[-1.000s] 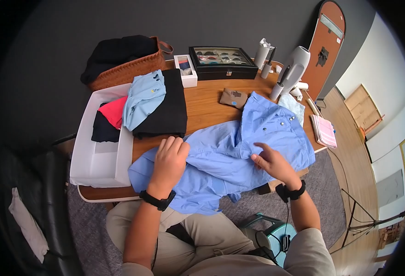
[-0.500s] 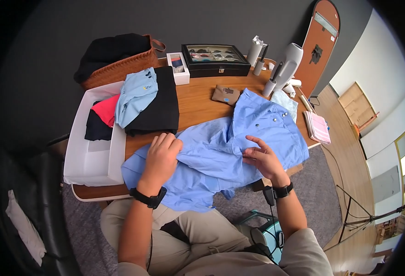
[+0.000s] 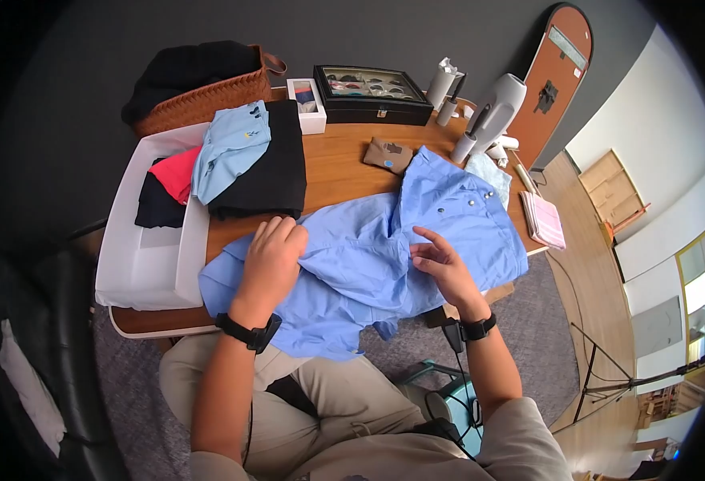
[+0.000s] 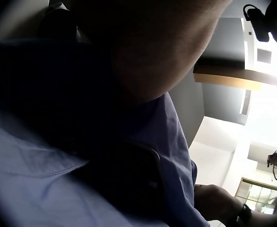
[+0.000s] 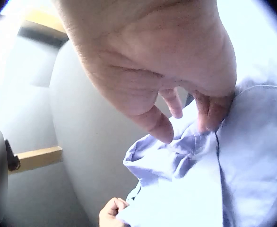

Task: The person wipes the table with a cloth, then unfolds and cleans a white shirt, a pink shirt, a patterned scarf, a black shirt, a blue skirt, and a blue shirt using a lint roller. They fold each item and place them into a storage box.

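Note:
A blue shirt [image 3: 360, 232] with snap buttons at its right part lies rumpled across the table, its lower edge hanging over the front. At its left part my left hand [image 3: 270, 264] grips the cloth with curled fingers; the right wrist view shows that hand [image 5: 111, 213] small, holding a fold. My right hand [image 3: 451, 274] is over the middle of the shirt, thumb and index finger apart. In the right wrist view the right hand's [image 5: 167, 61] other fingers bend down and touch the cloth [image 5: 256, 137]. Dark cloth and the forearm fill much of the left wrist view.
Left of the shirt stands a white box [image 3: 148, 256] with clothes; a black garment [image 3: 284, 172] and light blue garment [image 3: 232, 152] lie beside it. Behind are a basket [image 3: 200, 100], display case [image 3: 376, 112], brown folded item [image 3: 387, 155] and grey-white device [image 3: 496, 108]. Pink cloth [image 3: 542, 219] lies right.
The head view has shifted, so the table sits slightly further left. My right hand has moved a little left over the shirt, its fingers spread differently. My left hand keeps its grip.

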`<state>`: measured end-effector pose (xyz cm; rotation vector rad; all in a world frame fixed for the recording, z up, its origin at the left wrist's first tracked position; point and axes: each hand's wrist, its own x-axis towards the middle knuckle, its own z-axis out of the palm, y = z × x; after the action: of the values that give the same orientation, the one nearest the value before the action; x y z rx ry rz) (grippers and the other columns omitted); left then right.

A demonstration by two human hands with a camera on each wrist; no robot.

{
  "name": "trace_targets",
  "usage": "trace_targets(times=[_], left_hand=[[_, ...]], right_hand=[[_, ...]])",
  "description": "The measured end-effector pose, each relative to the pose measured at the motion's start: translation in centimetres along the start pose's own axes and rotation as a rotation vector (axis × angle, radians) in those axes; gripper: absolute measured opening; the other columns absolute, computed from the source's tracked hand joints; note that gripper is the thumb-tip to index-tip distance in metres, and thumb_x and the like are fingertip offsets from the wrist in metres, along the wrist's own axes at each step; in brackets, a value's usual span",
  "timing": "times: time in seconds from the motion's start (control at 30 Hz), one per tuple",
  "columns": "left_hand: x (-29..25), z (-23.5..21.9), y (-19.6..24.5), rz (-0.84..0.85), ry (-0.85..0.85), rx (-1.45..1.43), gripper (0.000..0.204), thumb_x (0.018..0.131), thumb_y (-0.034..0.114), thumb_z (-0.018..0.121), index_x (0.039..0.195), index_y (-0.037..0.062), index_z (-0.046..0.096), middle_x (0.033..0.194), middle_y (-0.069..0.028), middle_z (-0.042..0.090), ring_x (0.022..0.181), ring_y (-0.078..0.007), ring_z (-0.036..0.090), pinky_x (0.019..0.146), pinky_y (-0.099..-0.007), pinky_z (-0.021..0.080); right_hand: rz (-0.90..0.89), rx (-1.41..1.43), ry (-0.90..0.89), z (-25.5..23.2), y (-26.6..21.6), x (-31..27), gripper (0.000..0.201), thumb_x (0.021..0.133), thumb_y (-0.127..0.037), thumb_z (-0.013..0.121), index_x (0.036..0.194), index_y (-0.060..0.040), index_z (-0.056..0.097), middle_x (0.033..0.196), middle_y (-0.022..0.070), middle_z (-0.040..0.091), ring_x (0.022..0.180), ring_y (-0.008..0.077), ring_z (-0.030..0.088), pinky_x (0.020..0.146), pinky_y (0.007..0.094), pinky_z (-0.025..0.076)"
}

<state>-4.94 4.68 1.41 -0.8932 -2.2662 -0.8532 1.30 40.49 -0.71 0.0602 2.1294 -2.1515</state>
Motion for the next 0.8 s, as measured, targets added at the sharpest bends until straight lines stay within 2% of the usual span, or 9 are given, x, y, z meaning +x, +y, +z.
trace_targets(times=[0.13, 0.2, 0.33, 0.4, 0.53, 0.6, 0.63, 0.7, 0.8], left_hand=[[-0.1, 0.0, -0.1, -0.005, 0.008, 0.004, 0.021, 0.075, -0.013, 0.059, 0.084, 0.0037, 0.051, 0.085, -0.0128, 0.051, 0.085, -0.0363, 0.054, 0.077, -0.0462, 0.044], [-0.2, 0.0, -0.2, -0.014, -0.032, 0.042, 0.019, 0.078, -0.010, 0.062, 0.084, 0.0051, 0.054, 0.087, -0.0108, 0.053, 0.088, -0.0341, 0.056, 0.080, -0.0453, 0.047], [-0.2, 0.0, -0.2, -0.016, -0.027, 0.036, 0.020, 0.078, -0.011, 0.062, 0.085, 0.0050, 0.054, 0.087, -0.0110, 0.054, 0.088, -0.0344, 0.056, 0.081, -0.0455, 0.047], [-0.1, 0.1, -0.2, -0.006, 0.002, 0.002, 0.021, 0.076, -0.014, 0.059, 0.087, 0.0032, 0.053, 0.086, -0.0131, 0.053, 0.087, -0.0366, 0.055, 0.078, -0.0464, 0.045], [-0.1, -0.1, -0.1, -0.014, -0.008, 0.007, 0.022, 0.077, -0.014, 0.058, 0.090, 0.0028, 0.056, 0.089, -0.0135, 0.056, 0.090, -0.0371, 0.057, 0.080, -0.0469, 0.046], [-0.1, -0.2, 0.1, -0.013, -0.014, 0.020, 0.025, 0.076, -0.015, 0.058, 0.094, 0.0025, 0.059, 0.092, -0.0140, 0.058, 0.093, -0.0377, 0.058, 0.083, -0.0474, 0.048], [-0.2, -0.1, 0.1, -0.014, -0.014, 0.019, 0.025, 0.076, -0.015, 0.058, 0.094, 0.0025, 0.059, 0.092, -0.0140, 0.058, 0.093, -0.0377, 0.058, 0.083, -0.0474, 0.048], [-0.2, -0.1, 0.0, -0.001, -0.041, 0.015, 0.029, 0.076, -0.015, 0.058, 0.098, 0.0027, 0.062, 0.094, -0.0140, 0.058, 0.094, -0.0377, 0.058, 0.084, -0.0472, 0.048], [-0.2, 0.1, -0.1, 0.009, -0.048, 0.017, 0.031, 0.075, -0.015, 0.058, 0.100, 0.0031, 0.063, 0.095, -0.0135, 0.059, 0.094, -0.0379, 0.058, 0.085, -0.0472, 0.048]], right_hand=[[0.073, 0.088, -0.114, -0.7, -0.5, 0.3, 0.067, 0.101, -0.006, 0.072, 0.163, -0.0078, 0.046, 0.131, 0.0092, 0.068, 0.116, 0.0163, 0.065, 0.101, 0.0324, 0.051], [0.013, -0.069, 0.066, 0.7, -1.1, 0.1, 0.065, 0.102, -0.007, 0.071, 0.162, -0.0061, 0.046, 0.128, 0.0113, 0.070, 0.113, 0.0172, 0.067, 0.098, 0.0312, 0.053], [0.073, 0.029, 0.065, 0.4, -0.8, 1.1, 0.063, 0.104, -0.010, 0.069, 0.162, -0.0056, 0.045, 0.128, 0.0113, 0.071, 0.107, 0.0171, 0.068, 0.091, 0.0300, 0.054], [0.134, 0.162, -0.043, -0.3, -0.4, 1.8, 0.062, 0.104, -0.011, 0.068, 0.162, -0.0054, 0.044, 0.132, 0.0121, 0.069, 0.102, 0.0168, 0.069, 0.086, 0.0296, 0.054], [0.179, 0.257, -0.081, -0.2, 0.3, 2.4, 0.059, 0.104, -0.006, 0.068, 0.159, -0.0058, 0.048, 0.129, 0.0113, 0.069, 0.104, 0.0138, 0.067, 0.082, 0.0294, 0.055], [-0.026, -0.247, 0.161, 0.4, 0.9, 2.5, 0.057, 0.103, -0.005, 0.070, 0.157, -0.0059, 0.052, 0.117, 0.0070, 0.071, 0.100, 0.0113, 0.066, 0.081, 0.0270, 0.053], [-0.024, -0.248, 0.161, 0.2, 1.3, 2.7, 0.057, 0.103, -0.005, 0.070, 0.157, -0.0059, 0.052, 0.117, 0.0070, 0.071, 0.100, 0.0113, 0.066, 0.081, 0.0270, 0.053], [-0.112, -0.503, 0.174, -0.2, 1.8, 3.2, 0.056, 0.101, -0.004, 0.072, 0.155, -0.0057, 0.056, 0.109, 0.0034, 0.070, 0.100, 0.0108, 0.065, 0.084, 0.0269, 0.053], [-0.041, -0.362, 0.078, 0.6, 0.6, 3.1, 0.054, 0.099, -0.003, 0.074, 0.151, -0.0052, 0.059, 0.109, 0.0032, 0.070, 0.099, 0.0118, 0.066, 0.088, 0.0283, 0.054]])
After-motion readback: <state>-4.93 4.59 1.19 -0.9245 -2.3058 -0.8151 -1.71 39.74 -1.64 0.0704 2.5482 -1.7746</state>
